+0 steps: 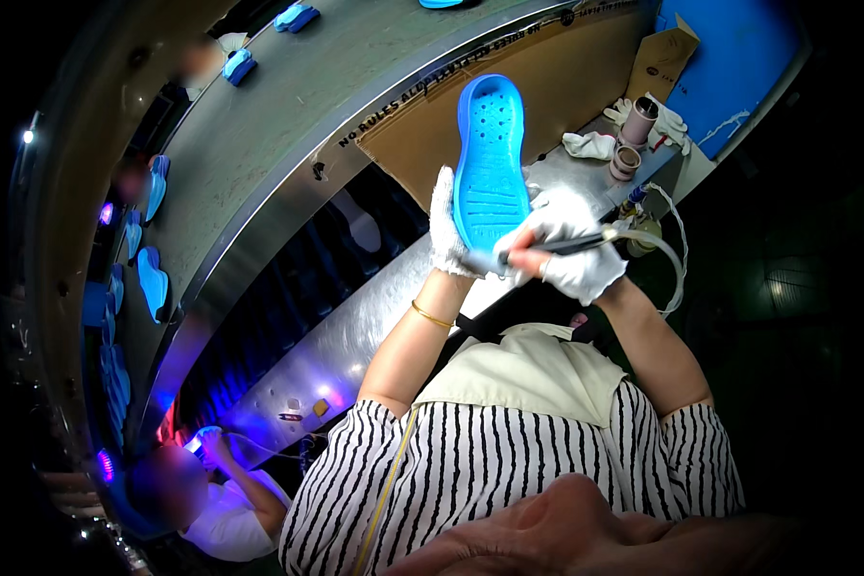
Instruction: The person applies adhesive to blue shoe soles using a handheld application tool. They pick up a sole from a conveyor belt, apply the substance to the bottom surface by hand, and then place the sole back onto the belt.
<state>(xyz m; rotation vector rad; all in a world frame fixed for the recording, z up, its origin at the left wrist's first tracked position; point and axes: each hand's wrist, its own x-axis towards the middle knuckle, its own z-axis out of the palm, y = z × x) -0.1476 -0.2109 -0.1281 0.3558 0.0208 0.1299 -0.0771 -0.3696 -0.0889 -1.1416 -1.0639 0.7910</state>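
Two hands, the left hand (446, 230) and the right hand (568, 245), both in white gloves, come together at the lower end of a blue sole (491, 158), which is raised in front of the person, with its rounded upper end pointing away. The left hand supports the sole along its left edge and at its lower end; its fingers lie rather straight against the side, so the hold looks light, and the part behind the sole is hidden. The right hand is closed around a dark pen-like tool (571, 247), and at least one bare fingertip shows through the glove. The tool points left to the lower end of the sole, but its tip is blurred, so I cannot tell whether it touches. A clear hose (680, 274) curves from the back of the tool. Behind the sole stands a cardboard sheet (403, 144), and beyond it a curved conveyor belt (259, 125) carries several blue pieces (152, 278). To the right, a crumpled white glove (588, 145) lies near two pinkish cylinders (634, 130). At lower left, a co-worker (235, 518) in a white top has a hand (216, 444) near a brightly lit object.
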